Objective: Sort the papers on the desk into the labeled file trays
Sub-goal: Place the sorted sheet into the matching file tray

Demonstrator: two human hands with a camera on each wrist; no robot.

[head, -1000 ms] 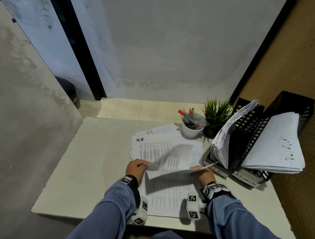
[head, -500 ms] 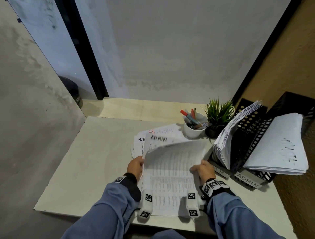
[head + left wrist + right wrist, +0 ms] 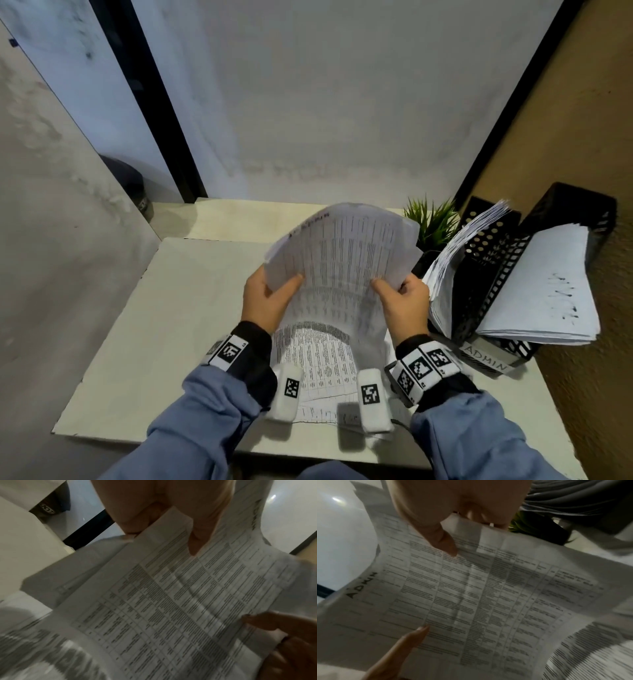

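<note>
A printed sheet marked ADMIN [image 3: 346, 260] [image 3: 471, 588] [image 3: 171, 595] is raised off the desk, its top curling toward me. My left hand [image 3: 270, 291] pinches its left edge, thumb on the front [image 3: 195, 543]. My right hand [image 3: 397, 294] pinches the right edge, thumb on the printed face [image 3: 443, 545]. More printed papers [image 3: 318, 363] lie on the desk beneath the lifted sheet. At the right stand two black perforated file trays: the nearer one [image 3: 479, 287], its label hidden, and the ADMIN tray [image 3: 561, 219], both stuffed with papers.
A small green plant [image 3: 431, 222] stands behind the lifted sheet, left of the trays. The desk [image 3: 178, 308] ends at a grey wall behind and a brown wall at the right. A dark round object [image 3: 126, 181] sits on the floor at the left.
Both hands have lifted the ADMIN sheet from the pile up off the desk. It now hides the H.R sheets and the pen cup.
</note>
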